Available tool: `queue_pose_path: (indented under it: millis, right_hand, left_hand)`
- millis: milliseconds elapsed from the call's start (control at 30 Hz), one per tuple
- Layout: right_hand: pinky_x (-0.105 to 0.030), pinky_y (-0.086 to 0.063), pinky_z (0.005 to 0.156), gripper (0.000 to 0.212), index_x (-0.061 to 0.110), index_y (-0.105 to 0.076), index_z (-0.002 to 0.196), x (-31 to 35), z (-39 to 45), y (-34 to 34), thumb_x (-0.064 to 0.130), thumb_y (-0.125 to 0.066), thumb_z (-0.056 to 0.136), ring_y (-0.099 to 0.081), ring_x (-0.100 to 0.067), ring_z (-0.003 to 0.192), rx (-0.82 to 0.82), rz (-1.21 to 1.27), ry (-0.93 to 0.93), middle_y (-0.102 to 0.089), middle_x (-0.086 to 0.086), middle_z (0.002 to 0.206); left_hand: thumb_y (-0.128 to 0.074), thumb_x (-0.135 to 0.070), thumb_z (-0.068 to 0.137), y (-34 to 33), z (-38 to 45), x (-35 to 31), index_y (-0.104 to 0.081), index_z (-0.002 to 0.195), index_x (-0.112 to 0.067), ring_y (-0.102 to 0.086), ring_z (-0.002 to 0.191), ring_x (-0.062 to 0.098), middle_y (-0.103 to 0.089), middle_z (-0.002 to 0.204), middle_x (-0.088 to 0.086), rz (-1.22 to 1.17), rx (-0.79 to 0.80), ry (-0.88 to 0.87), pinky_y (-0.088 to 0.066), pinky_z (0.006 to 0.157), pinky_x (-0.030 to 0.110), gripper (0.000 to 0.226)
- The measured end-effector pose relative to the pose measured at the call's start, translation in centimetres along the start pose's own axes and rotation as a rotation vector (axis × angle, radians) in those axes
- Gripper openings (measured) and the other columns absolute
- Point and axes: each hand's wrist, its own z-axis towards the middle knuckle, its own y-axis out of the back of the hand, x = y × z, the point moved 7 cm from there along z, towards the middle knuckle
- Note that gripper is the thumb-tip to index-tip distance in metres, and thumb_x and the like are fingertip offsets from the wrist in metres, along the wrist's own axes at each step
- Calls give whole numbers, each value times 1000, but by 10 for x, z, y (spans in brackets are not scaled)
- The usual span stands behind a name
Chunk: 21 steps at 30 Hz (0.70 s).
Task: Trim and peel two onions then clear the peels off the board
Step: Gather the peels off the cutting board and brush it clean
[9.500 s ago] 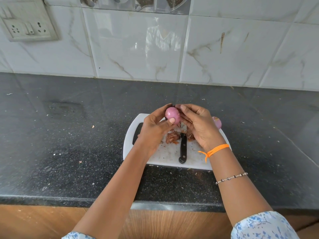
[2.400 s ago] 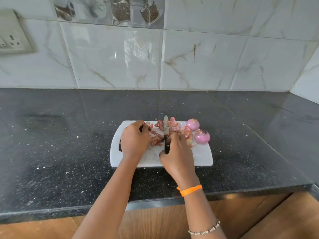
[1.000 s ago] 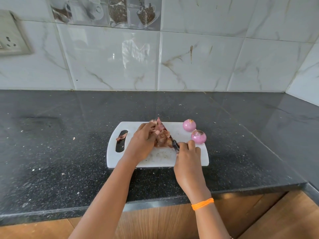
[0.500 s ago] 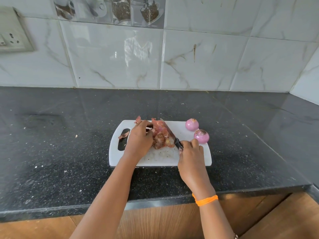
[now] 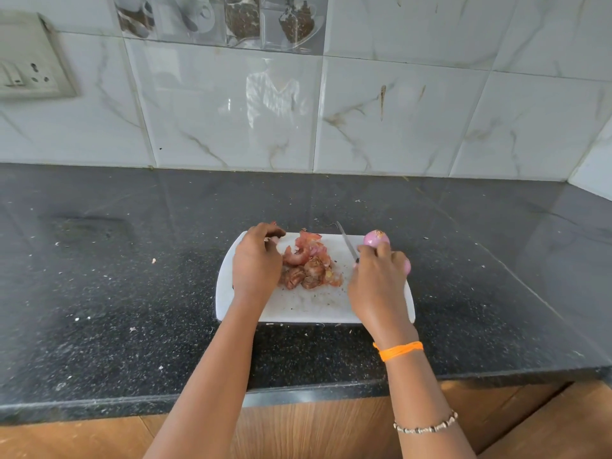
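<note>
The papery reddish-brown onion peels (image 5: 309, 265) lay heaped on the white plastic cutting board (image 5: 308, 304), just right of the left hand's fingers and just left of the right hand's. They looked light, dry and brittle, likely to scatter or cling, so gathering the whole heap from both flanks would probably serve better than pinching single scraps. The left hand (image 5: 255, 263) had its fingers curled at the board's far left corner, seemingly pinching a small scrap, though that was hard to tell. The right hand (image 5: 377, 283) gripped the black-handled steel knife (image 5: 347, 241), blade pointing away. Two peeled pink onions, smooth and probably slippery, sat on the board: one (image 5: 376, 239) just beyond those fingertips, another (image 5: 406, 267) mostly hidden behind the knuckles.
</note>
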Motion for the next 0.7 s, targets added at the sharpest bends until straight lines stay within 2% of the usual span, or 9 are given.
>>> queue_pose_path:
  millis: [67,167,267,333,467,533,600,667,700]
  right_hand:
    - [-32,-29,93,32,9,-48,128,22,10,2,9,-41,97,-38,-29,116,27,94,101,-43,-10,129]
    - [-35,-31,98,34,7,-47,132,47,38,-8,12,-37,99,-37,-32,122,130,207,180,-44,-13,132]
    - [-39,-28,106,41,9,-42,139,57,69,-38,26,-34,102,-32,-35,132,324,266,158,-38,-16,143]
    - [-40,-27,109,46,13,-38,142,61,80,-58,33,-32,102,-31,-33,136,444,294,146,-34,-14,149]
    - [-43,-32,108,41,11,-48,135,67,80,-73,30,-36,101,-40,-31,132,518,351,203,-45,-14,144]
    - [-42,-38,102,35,9,-59,124,68,75,-71,25,-38,101,-51,-29,121,541,441,241,-57,-13,129]
    - [-39,-42,100,32,18,-59,126,64,69,-71,25,-40,101,-55,-23,114,620,505,250,-61,-6,124]
    - [-38,-41,103,32,22,-57,129,60,63,-71,23,-43,99,-56,-19,115,677,508,280,-61,-2,127]
    - [-38,-41,104,32,20,-58,128,59,62,-69,20,-44,99,-56,-19,116,686,501,299,-61,-3,127]
  left_hand:
    - [-40,3,93,7,2,6,-64,108,-12,-58,100,22,-63,117,4,18,-47,41,-38,68,26,33]
    - [-36,5,91,9,5,17,-58,121,-11,-53,112,24,-60,125,6,42,-29,119,-39,79,27,40]
    - [-35,-8,99,3,8,22,-48,133,-13,-45,125,27,-51,137,8,62,53,169,-38,97,34,37]
    - [-32,-19,102,-2,9,21,-40,140,-15,-38,133,27,-43,145,8,78,127,163,-30,109,41,39]
    - [-25,-39,102,-20,9,13,-34,145,-18,-28,140,23,-36,150,5,99,288,90,-19,115,43,49]
    - [-23,-45,101,-27,7,11,-44,139,-17,-37,134,24,-46,142,6,74,353,112,-28,110,39,52]
    - [-23,-46,100,-30,4,7,-62,111,-14,-52,115,28,-61,116,9,105,376,109,-37,91,35,52]
    - [-25,-46,100,-27,2,5,-60,80,-14,-58,96,29,-64,93,10,134,337,81,-37,76,33,52]
    - [-26,-46,100,-24,2,4,-60,78,-10,-59,92,29,-66,90,11,133,311,71,-39,76,33,54]
